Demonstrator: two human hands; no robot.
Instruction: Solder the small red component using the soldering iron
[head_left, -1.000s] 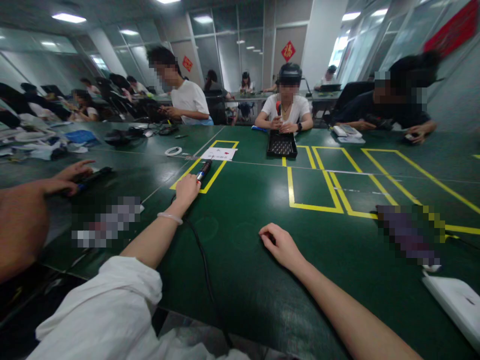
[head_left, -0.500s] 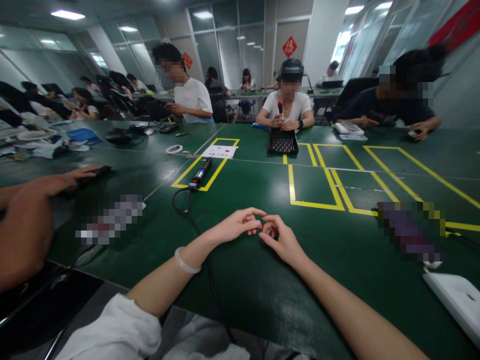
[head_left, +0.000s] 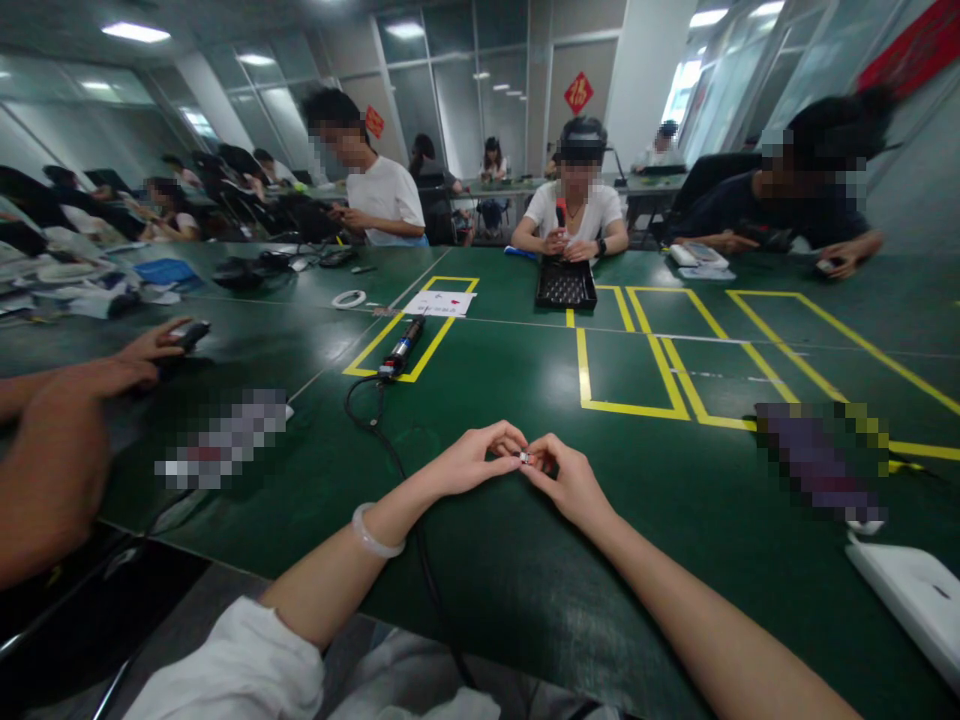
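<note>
green table (head_left: 525,600): near its front edge the left hand (head_left: 469,462) and right hand (head_left: 571,482) meet, both curled, fingertips pinching one small silvery part (head_left: 524,458) just above the surface. seemingly a fingertip fitting step; further handling calls for a steady, fine pinch. corded screwdriver (head_left: 402,350) lies beyond.

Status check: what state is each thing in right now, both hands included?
left hand: fingertips pinched on the small part
right hand: pinched on the small part's other side
small part: held between both hands
corded tool: lying flat, no hand on it
black tray: lying flat, open top
white sheet: lying flat
</note>
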